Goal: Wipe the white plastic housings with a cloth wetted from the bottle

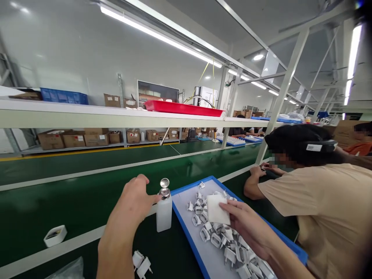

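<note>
My left hand (134,201) reaches forward and its fingertips touch the side of a white plastic dispenser bottle (164,215) with a shiny metal top, which stands upright on the green bench. My right hand (244,224) holds a folded white cloth pad (217,209) between thumb and fingers, over a blue tray (186,228). The tray holds several white plug parts (221,240). Two more white plug parts (141,263) lie on the bench near my left forearm.
A person in a beige shirt (325,209) leans on the bench at my right. A small white dish (55,235) sits at the left, a green conveyor belt (87,166) runs beyond, and shelves carry a red tray (183,107) and cardboard boxes (72,138).
</note>
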Available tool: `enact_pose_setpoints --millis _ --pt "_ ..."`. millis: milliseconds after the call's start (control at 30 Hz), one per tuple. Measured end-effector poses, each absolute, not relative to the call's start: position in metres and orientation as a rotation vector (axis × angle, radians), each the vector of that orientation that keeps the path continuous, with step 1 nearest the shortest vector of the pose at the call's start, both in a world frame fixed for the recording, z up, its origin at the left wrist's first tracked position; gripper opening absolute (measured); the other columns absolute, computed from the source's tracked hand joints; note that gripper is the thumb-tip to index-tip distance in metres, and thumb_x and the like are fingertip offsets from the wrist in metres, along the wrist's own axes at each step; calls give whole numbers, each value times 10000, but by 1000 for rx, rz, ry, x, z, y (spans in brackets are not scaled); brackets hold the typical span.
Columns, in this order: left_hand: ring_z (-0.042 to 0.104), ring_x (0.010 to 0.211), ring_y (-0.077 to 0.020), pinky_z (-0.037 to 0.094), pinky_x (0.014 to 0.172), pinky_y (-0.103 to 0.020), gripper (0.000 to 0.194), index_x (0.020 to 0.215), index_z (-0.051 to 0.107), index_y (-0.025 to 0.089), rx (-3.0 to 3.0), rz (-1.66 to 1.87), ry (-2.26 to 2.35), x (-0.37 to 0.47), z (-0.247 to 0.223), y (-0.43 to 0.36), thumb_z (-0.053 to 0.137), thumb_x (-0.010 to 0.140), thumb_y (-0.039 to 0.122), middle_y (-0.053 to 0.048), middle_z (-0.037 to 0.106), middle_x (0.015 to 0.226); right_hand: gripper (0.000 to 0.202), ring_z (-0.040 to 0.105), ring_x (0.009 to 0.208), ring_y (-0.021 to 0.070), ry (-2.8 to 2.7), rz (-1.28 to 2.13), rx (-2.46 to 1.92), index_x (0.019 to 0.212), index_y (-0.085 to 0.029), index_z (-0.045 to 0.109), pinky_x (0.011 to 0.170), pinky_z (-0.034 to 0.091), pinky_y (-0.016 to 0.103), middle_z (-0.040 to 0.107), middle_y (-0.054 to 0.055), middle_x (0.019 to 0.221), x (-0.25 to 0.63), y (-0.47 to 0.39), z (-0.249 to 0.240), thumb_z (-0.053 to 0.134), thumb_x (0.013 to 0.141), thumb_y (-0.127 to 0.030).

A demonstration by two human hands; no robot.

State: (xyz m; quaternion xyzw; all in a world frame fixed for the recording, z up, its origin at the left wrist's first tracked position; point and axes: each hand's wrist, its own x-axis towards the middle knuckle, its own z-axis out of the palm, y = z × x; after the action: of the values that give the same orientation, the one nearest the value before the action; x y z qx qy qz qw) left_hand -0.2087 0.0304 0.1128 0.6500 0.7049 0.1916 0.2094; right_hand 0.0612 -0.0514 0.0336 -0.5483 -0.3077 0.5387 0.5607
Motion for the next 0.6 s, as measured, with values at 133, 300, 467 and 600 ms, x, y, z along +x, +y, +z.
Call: enact_pose_setpoints --millis 133,300,467,600 --pt "627 1191 -295 566 794 -316 702 1400 451 106 1738 350 1899 -218 91 56 756 771 160 -212 465 1502 183 645 757 130 -924 1262 -1363 862 -126 679 741 544 265 668 33 794 30 0 33 627 929 -289" --pt "660 1054 -221 570 890 -391 406 1153 630 152 1824 146 1767 -210 63 84 803 785 163 -82 638 1269 169 631 750 104 -949 1239 -1483 953 -131 644 705 559 269 657 2 859 -4 43 26 624 952 -299" --pt "658 998 -203 578 852 -382 333 1140 623 157 1957 136 1639 -202 44 101 760 841 206 -64 643 1206 180 643 774 106 -882 1316 -1473 1014 -130 633 703 574 268 664 15 928 -24 60 21 628 953 -298" --pt "647 1010 -214 583 844 -395 325 1143 619 157 2026 189 1580 -190 35 107 747 855 235 -73 619 1240 191 626 731 95 -854 1313 -1404 967 -125 636 662 555 245 652 4 875 -30 64 19 610 966 -314"
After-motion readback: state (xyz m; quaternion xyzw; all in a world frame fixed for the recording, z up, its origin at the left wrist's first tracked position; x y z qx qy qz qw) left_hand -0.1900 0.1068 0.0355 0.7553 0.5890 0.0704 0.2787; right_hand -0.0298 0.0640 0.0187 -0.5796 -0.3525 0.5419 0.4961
